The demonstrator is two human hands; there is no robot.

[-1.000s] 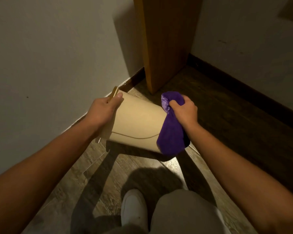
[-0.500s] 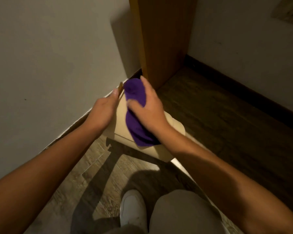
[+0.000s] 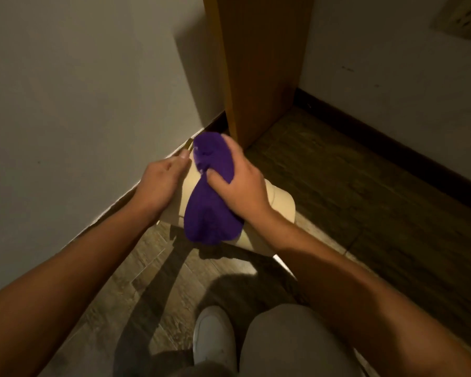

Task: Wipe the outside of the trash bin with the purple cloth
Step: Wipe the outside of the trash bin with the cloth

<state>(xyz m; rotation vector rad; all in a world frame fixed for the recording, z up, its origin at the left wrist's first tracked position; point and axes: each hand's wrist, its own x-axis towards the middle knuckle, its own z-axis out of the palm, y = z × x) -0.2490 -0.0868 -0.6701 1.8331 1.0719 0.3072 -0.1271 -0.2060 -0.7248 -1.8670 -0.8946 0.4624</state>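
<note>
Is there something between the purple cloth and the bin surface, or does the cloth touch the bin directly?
Nothing visible. The right hand presses the cloth straight onto the bin, which the left hand steadies.

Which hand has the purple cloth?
The right hand presses the purple cloth onto the trash bin; the left hand only steadies its far end.
</note>
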